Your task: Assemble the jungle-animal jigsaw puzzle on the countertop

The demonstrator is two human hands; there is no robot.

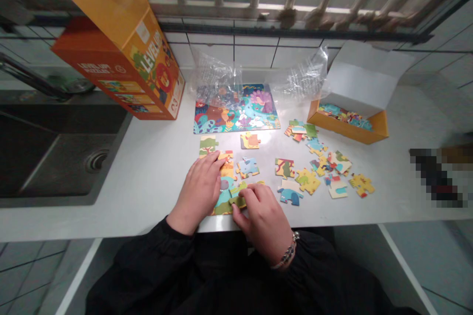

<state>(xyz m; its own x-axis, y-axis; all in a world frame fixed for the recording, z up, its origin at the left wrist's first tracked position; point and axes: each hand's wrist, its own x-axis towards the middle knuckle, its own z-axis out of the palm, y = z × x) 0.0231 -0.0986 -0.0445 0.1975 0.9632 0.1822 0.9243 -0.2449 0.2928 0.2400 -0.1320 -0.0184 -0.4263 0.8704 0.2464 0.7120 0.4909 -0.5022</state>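
Observation:
Joined puzzle pieces [225,184] lie on the counter in front of me. My left hand [201,184] rests flat on their left side, fingers stretched out, partly covering them. My right hand [264,219] pinches a green puzzle piece [239,201] between thumb and fingers, at the right edge of the joined part. Just above are a loose blue piece [247,167] and a piece with an orange-brown figure [250,141]. A green tree piece [209,144] sits above my left hand. To the right lie several loose pieces, among them a blue dog piece [290,193] and a yellow one [307,181].
A finished-looking animal puzzle [236,115] lies at the back, under clear plastic bags [305,78]. An open orange box [347,128] with puzzle pieces stands back right. A tall orange puzzle box [148,78] stands left, beside a dark sink [62,157]. The counter's front edge is near my wrists.

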